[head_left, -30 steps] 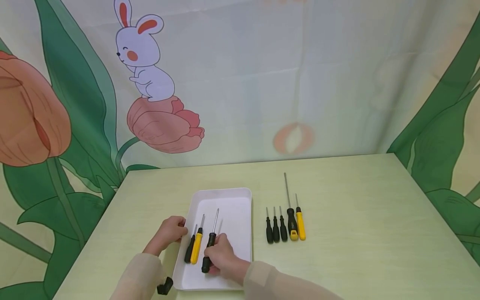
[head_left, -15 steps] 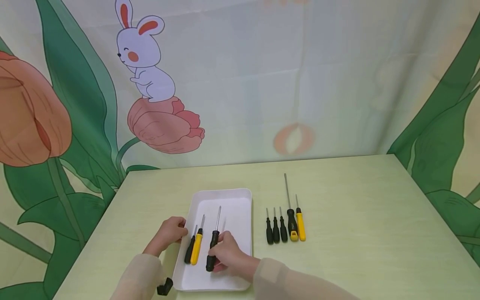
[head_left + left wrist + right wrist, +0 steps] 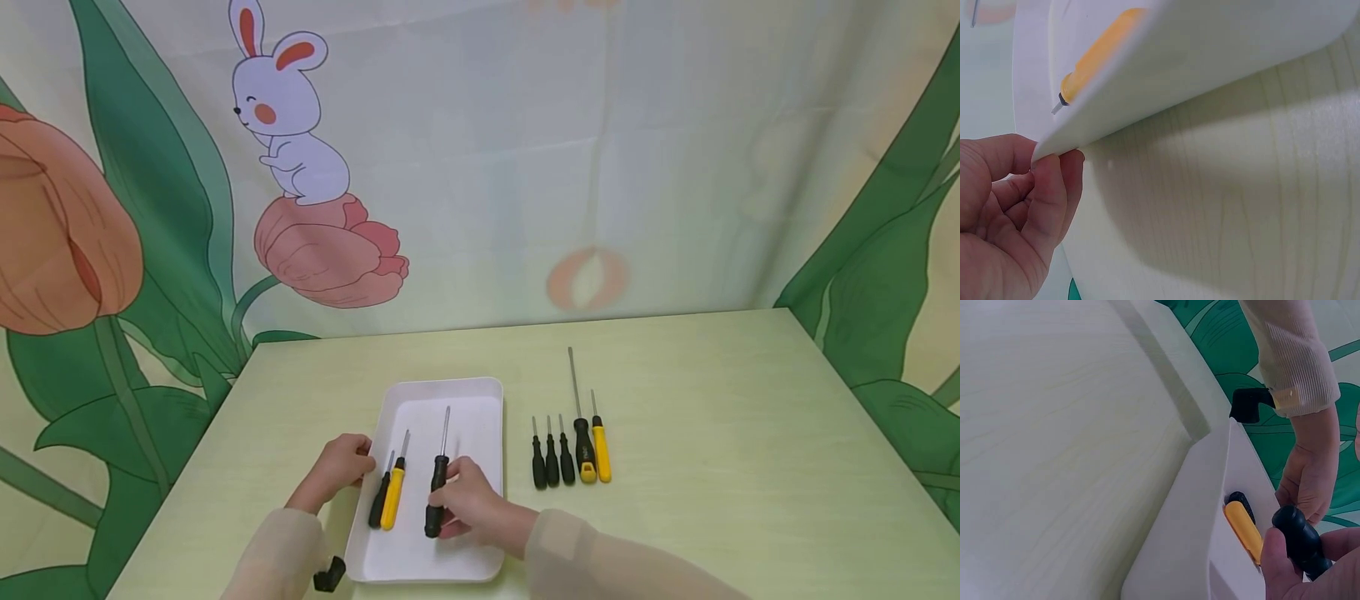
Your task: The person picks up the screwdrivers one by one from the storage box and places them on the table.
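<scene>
My right hand (image 3: 471,498) grips a black-handled screwdriver (image 3: 437,492) by its handle, over the white tray (image 3: 426,568), with the shaft pointing away from me. In the right wrist view, thumb and fingers pinch the black handle (image 3: 1300,537). My left hand (image 3: 341,467) is at the tray's left side; the left wrist view has its thumb and fingers pinching the tray's rim (image 3: 1054,140). Inside the tray, to the left, a small black screwdriver (image 3: 380,500) and a yellow screwdriver (image 3: 393,496) lie side by side.
Right of the tray, several screwdrivers stand in a row on the table (image 3: 712,433): small black ones (image 3: 552,462), a long black one with a yellow end (image 3: 583,442), and a yellow one (image 3: 602,450). A printed cloth (image 3: 480,167) hangs behind the table.
My right hand has carried the black-handled screwdriver rightward and slightly away from me over the tray; the shaft now points more nearly straight ahead. My left hand has stayed put.
</scene>
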Demonstrator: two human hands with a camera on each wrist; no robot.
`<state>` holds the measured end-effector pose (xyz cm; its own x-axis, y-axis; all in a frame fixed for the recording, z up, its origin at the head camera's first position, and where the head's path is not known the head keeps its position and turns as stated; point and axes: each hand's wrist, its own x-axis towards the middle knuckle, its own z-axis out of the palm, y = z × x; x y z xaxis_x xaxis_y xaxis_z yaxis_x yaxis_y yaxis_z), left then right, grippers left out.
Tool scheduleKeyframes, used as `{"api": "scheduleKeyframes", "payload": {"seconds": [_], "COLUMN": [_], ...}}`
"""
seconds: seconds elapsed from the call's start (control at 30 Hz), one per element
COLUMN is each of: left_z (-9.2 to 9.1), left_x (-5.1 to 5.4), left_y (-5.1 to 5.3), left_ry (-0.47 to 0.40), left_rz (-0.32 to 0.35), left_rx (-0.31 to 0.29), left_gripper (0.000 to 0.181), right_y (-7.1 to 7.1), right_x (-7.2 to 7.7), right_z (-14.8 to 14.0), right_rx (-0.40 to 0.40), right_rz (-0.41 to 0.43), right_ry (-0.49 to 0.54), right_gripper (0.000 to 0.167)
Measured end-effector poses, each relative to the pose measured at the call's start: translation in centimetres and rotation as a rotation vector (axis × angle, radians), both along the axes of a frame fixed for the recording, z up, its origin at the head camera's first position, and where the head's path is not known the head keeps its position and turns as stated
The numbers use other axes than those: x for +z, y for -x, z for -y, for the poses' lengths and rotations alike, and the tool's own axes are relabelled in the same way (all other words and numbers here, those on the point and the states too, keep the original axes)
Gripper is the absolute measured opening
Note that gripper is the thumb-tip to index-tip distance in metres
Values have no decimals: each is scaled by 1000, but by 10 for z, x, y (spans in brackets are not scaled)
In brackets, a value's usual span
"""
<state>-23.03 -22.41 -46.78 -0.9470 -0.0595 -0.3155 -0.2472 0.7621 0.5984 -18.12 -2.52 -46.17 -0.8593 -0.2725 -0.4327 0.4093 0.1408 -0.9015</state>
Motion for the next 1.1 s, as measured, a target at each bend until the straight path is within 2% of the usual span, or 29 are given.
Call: {"api": "scheduleKeyframes", "payload": {"seconds": [0.6, 0.77, 1.1], "left_z": [0, 0, 1], "left_x": [-1, -1, -2], "left_y": [3, 3, 2], "left_ry": [4, 8, 6], "left_rz": [18, 19, 19], "left_rx": [9, 5, 0], "left_gripper": [19, 18, 21], "right_y": [4, 7, 13], "right_x": [0, 1, 10], "right_z": [-27, -35, -51], "right_rx": [28, 38, 60], "right_rz": [20, 18, 41], "right_ry": [48, 29, 25], "right_gripper": [30, 31, 30]}}
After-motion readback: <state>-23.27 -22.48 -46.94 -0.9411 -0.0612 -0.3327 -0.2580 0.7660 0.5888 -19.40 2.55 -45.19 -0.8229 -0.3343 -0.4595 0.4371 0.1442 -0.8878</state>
